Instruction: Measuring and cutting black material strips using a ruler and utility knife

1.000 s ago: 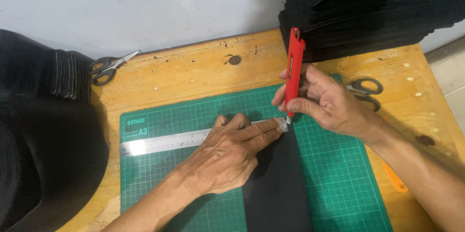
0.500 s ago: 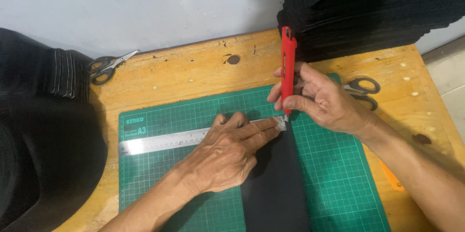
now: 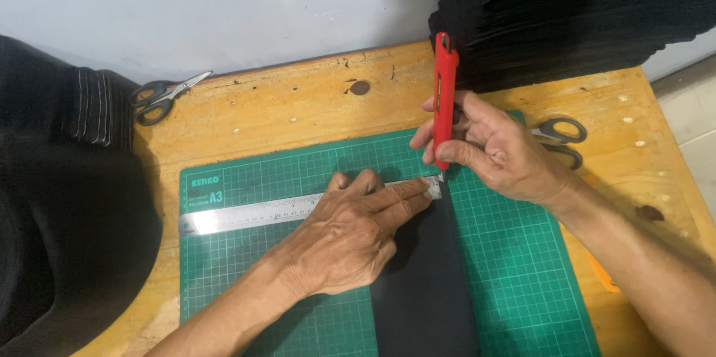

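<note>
A red utility knife (image 3: 444, 96) is gripped upright in the right hand (image 3: 496, 149), fingers wrapped closed around its handle, with the blade tip set against the far right end of a steel ruler (image 3: 298, 209). Over the last second the knife has been drawn slightly toward the back of the bench and stood more nearly vertical, while its tip has stayed at the ruler's corner; this is judged to be the start of a stroke, with no cut through the material visible yet. The ruler is pinned flat by the left hand (image 3: 347, 236), fingers spread and pressed down along its right half, unchanged in position. Beneath the ruler's end a strip of black fabric (image 3: 425, 282) is laid lengthwise on a green cutting mat (image 3: 514, 267), running toward the near edge. The mat rests on a wooden workbench (image 3: 291, 118). A thick stack of black material (image 3: 574, 14) is piled at the back right, a pair of scissors (image 3: 561, 137) lies just beyond the right hand, and a second pair (image 3: 164, 94) sits at the back left beside dark cloth (image 3: 67, 200).
</note>
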